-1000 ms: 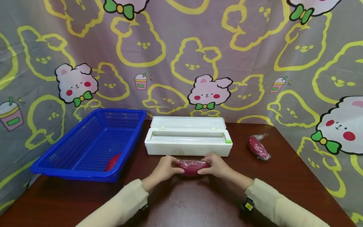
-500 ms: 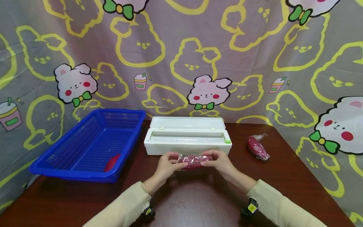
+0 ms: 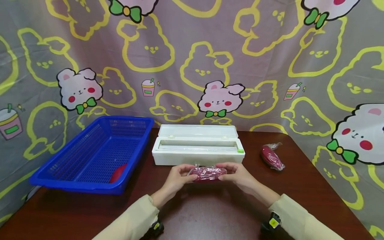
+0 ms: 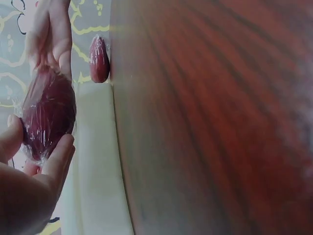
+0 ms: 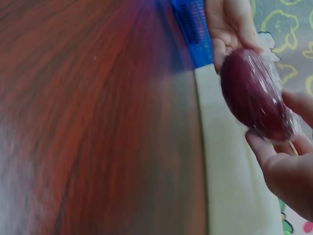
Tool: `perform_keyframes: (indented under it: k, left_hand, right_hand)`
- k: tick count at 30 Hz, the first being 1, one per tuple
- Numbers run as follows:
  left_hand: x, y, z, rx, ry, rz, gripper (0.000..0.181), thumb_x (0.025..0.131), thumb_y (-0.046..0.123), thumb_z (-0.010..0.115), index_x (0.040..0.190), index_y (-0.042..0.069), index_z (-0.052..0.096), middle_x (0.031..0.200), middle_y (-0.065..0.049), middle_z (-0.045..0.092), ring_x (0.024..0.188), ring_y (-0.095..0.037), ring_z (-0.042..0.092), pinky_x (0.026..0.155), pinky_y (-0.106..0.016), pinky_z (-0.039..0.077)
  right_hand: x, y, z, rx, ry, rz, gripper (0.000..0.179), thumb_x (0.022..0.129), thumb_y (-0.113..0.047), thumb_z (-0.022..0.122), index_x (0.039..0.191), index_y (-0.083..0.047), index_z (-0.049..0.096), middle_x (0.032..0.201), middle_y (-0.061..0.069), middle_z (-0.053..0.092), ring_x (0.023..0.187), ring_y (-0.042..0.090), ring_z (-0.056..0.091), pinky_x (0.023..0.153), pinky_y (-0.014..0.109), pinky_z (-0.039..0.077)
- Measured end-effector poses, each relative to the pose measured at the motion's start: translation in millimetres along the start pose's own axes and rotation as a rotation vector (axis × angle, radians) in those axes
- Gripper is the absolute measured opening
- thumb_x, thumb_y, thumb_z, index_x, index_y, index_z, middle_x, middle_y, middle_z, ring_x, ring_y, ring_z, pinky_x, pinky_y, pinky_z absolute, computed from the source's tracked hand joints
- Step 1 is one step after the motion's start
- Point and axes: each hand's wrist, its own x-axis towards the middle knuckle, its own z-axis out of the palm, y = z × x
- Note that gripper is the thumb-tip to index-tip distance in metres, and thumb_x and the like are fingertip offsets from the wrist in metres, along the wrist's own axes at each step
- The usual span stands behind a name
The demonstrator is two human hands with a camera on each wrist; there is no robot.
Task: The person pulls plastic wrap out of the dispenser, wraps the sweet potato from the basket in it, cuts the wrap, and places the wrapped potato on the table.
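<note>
Between both hands is a dark red, smooth oblong vegetable, much like a sweet potato (image 3: 207,174), wrapped in cling film. My left hand (image 3: 176,180) pinches its left end between thumb and fingers. At the opposite end, my right hand (image 3: 240,176) grips it the same way. In the left wrist view, the film on the sweet potato (image 4: 49,115) looks creased and shiny; the right wrist view shows the sweet potato (image 5: 254,95) held clear of the table. Directly behind the hands stands a white cling film dispenser (image 3: 198,157) with its lid raised.
Another film-wrapped sweet potato (image 3: 271,157) lies on the table to the right, loose film at its far end. A blue perforated basket (image 3: 120,189) stands at left with a red, partly hidden item (image 3: 118,173) inside. A patterned curtain (image 3: 168,110) hangs behind the brown table (image 3: 195,216).
Both hands have lifted the wrapped sweet potato slightly, shifted it a little to the right and turned it in their fingers. The basket, dispenser and other sweet potato have stayed put.
</note>
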Motion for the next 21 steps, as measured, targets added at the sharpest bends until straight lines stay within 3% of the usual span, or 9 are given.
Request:
perform_keyframes:
  k: [5, 9, 12, 17, 21]
  left_hand:
    - [1.8, -0.3, 1.1, 0.014, -0.056, 0.008, 0.033, 0.077, -0.004, 0.065, 0.106, -0.014, 0.055, 0.096, -0.017, 0.061, 0.074, -0.013, 0.060, 0.066, -0.033, 0.051]
    - [3.0, 0.3, 1.8, 0.018, -0.090, 0.015, 0.032, 0.077, -0.003, 0.065, 0.106, -0.013, 0.056, 0.092, -0.014, 0.062, 0.070, -0.011, 0.059, 0.068, -0.044, 0.049]
    - [3.2, 1.8, 2.5, 0.018, -0.115, 0.016, 0.034, 0.077, -0.001, 0.066, 0.108, -0.013, 0.055, 0.096, -0.016, 0.061, 0.074, -0.013, 0.059, 0.069, -0.047, 0.049]
    - [5.4, 3.1, 2.9, 0.030, -0.147, 0.005, 0.045, 0.078, 0.006, 0.067, 0.116, -0.011, 0.049, 0.112, -0.021, 0.055, 0.091, -0.023, 0.059, 0.069, -0.038, 0.050]
    - [8.3, 3.8, 1.9, 0.047, -0.151, -0.018, 0.044, 0.080, 0.009, 0.066, 0.114, -0.012, 0.049, 0.109, -0.019, 0.056, 0.090, -0.022, 0.058, 0.068, -0.041, 0.050]
  right_hand:
    - [-11.5, -5.7, -14.0, -0.066, -0.132, -0.065, 0.043, 0.078, 0.001, 0.063, 0.117, 0.013, 0.050, 0.106, 0.017, 0.061, 0.087, 0.019, 0.059, 0.075, 0.029, 0.049]
    - [-16.2, -8.7, -19.9, -0.090, -0.178, -0.072, 0.040, 0.080, 0.001, 0.062, 0.117, 0.013, 0.051, 0.105, 0.017, 0.061, 0.087, 0.020, 0.060, 0.074, 0.030, 0.049]
    - [-19.7, -9.9, -21.6, -0.101, -0.175, -0.059, 0.039, 0.082, -0.002, 0.062, 0.117, 0.011, 0.052, 0.107, 0.018, 0.060, 0.088, 0.022, 0.059, 0.075, 0.031, 0.049]
    - [-26.3, -9.1, -24.2, -0.142, -0.123, -0.071, 0.038, 0.082, -0.005, 0.062, 0.116, 0.011, 0.053, 0.110, 0.022, 0.058, 0.089, 0.022, 0.058, 0.075, 0.031, 0.049]
    - [-33.9, -10.7, -32.6, -0.154, -0.075, -0.106, 0.038, 0.083, -0.003, 0.061, 0.116, 0.013, 0.052, 0.109, 0.020, 0.059, 0.088, 0.019, 0.060, 0.074, 0.030, 0.049]
